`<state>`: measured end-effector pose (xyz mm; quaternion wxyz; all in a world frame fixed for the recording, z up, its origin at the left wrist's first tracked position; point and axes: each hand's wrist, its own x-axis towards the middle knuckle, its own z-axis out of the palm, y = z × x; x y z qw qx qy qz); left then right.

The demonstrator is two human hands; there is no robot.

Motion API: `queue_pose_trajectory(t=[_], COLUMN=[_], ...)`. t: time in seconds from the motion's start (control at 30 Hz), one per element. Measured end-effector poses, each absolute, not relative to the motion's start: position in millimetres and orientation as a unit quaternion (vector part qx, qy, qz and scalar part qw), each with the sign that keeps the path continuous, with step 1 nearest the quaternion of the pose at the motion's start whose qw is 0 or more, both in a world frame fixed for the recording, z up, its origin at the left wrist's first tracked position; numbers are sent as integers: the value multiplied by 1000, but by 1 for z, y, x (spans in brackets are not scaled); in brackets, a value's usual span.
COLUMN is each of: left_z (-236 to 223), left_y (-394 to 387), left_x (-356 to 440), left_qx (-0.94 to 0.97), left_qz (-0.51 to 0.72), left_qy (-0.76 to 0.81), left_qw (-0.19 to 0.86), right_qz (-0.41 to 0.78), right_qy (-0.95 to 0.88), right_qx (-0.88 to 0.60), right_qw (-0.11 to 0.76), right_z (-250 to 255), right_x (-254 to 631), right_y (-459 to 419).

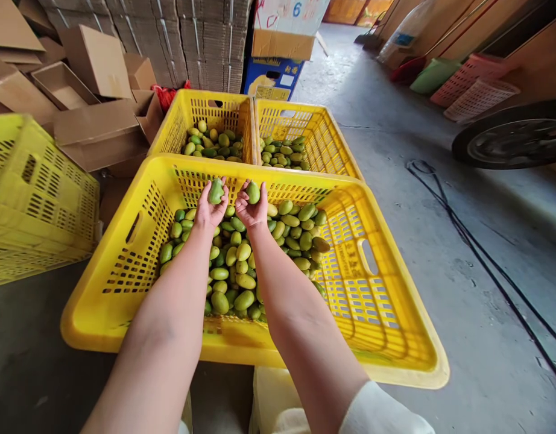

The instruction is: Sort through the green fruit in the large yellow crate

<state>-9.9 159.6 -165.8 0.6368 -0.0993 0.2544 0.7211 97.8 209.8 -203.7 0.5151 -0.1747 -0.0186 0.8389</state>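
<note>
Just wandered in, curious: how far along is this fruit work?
Looks done: smaller batches of fruit in the far-left crate and far-right crate.
In hand: a green fruit in the left hand, another in the right hand.
Seemingly left: the large pile in the near crate. I'd guess plenty remains.
</note>
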Motion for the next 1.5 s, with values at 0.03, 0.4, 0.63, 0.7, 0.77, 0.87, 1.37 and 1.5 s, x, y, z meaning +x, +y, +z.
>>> queue_pose_trajectory(t=[0.03,0.4,0.63,0.7,0.77,0.87,1.37,1.5], left_z=[-165,-167,-177,-178,-178,-177,-176,-173], left_y=[160,162,159,158,158,158,160,158], left_x=[-10,-17,-20,-22,-25,-31,-28,-30], left_qx=[-106,-142,-128,-134,-133,-106,-34,-47], left_qz=[722,724,722,719,707,674,639,638], left_qy=[260,307,326,326,337,371,391,361], left_qw=[633,602,596,599,608,630,661,678], right_qz=[843,823,830,842,853,872,861,846], right_qy=[-9,-18,-42,-27,-6,14,1,-14], right_qx=[-174,-256,-275,-273,-281,-299,-310,-323], right_qw=[509,506,483,464,440,388,402,423], right_z=[-204,-212,-212,-213,-214,-217,-215,-208], right_x=[97,101,100,98,98,97,97,99], right_y=[211,212,215,216,217,217,219,218])
